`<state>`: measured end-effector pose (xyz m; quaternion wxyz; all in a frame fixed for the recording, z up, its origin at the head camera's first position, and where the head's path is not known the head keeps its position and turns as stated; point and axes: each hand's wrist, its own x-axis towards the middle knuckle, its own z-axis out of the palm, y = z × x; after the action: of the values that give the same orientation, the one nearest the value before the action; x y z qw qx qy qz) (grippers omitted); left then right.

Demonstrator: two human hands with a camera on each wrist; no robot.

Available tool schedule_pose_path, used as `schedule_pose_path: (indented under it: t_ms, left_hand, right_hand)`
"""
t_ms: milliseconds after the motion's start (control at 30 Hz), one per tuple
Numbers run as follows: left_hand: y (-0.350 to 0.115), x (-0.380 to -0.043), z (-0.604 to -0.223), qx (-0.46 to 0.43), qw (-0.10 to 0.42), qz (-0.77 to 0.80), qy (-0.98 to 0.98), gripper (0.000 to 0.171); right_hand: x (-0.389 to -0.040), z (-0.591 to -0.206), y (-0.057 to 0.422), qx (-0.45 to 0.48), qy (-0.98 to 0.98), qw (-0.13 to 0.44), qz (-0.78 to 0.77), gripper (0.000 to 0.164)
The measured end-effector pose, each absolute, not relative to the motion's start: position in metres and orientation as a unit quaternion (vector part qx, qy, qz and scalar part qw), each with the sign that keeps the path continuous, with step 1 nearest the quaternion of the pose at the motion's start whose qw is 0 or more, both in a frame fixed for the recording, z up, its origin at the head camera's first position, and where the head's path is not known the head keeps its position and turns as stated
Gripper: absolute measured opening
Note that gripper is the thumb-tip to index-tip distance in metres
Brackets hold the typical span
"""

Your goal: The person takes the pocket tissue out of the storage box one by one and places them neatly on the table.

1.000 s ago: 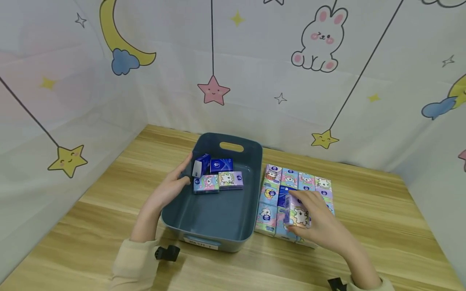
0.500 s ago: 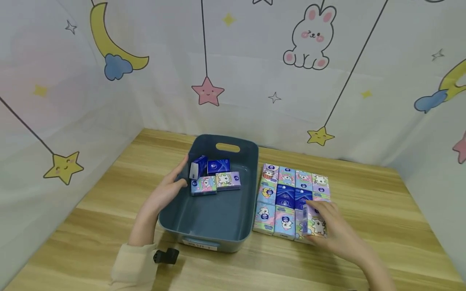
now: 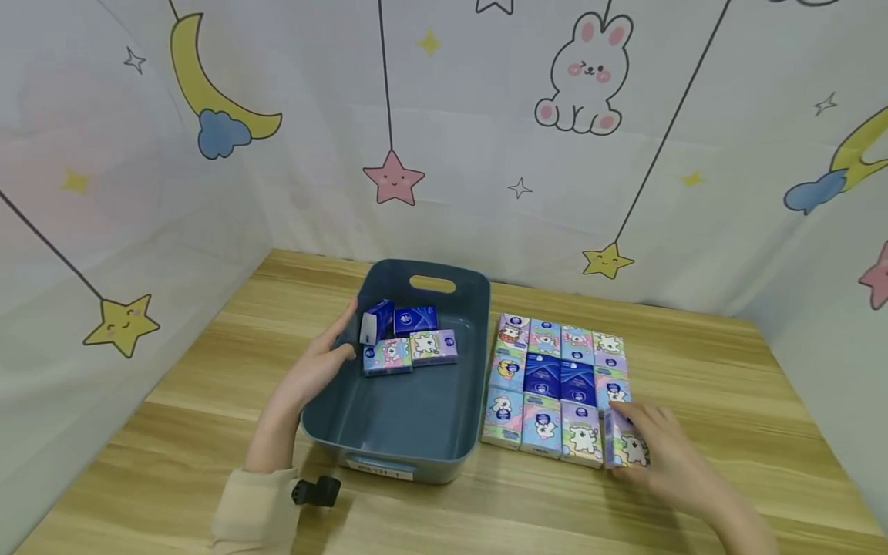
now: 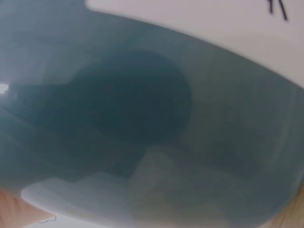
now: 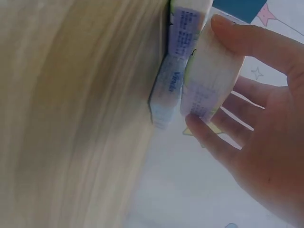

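My right hand (image 3: 669, 455) holds a purple pocket tissue pack (image 3: 627, 443) with a white cartoon dog between thumb and fingers. The pack's pale side faces the right wrist view, thumb on one end and a fingertip on the other (image 5: 213, 66). It is beside the front right corner of a block of tissue packs (image 3: 544, 422), in purple, pink and dark blue. My left hand (image 3: 321, 362) grips the left wall of a blue-grey plastic bin (image 3: 395, 424), thumb over the rim. Several tissue packs (image 3: 416, 319) lie in the bin's far half. One blue pack (image 3: 377, 322) leans against its left wall.
The wooden table (image 3: 721, 385) runs back to a white cloth backdrop (image 3: 472, 185) with printed stars and a rabbit. Cloth walls also rise at left and right. The bin stands close beside the block of packs. Its blurred wall (image 4: 228, 118) fills the left wrist view.
My right hand has carried the tissue pack rightward and toward me, from above the middle of the block to its front right corner. The left hand stays on the bin, while the head view shifts slightly.
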<state>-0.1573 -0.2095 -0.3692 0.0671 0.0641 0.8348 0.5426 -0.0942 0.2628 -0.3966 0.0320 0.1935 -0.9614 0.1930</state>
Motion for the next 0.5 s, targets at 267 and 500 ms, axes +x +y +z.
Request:
schedule_pose_path:
  t_ms: [267,500]
  left_hand:
    - [-0.21,-0.157,-0.369,0.062,0.069,0.539,0.837,0.075]
    - [-0.21,-0.157,-0.369,0.063,0.071,0.542,0.835,0.075]
  right_hand:
    - [-0.096,-0.41,0.26,0.204,-0.964,0.033,0.167,0.084]
    - [-0.097,-0.416,0.259,0.208,-0.965,0.038,0.152,0.085]
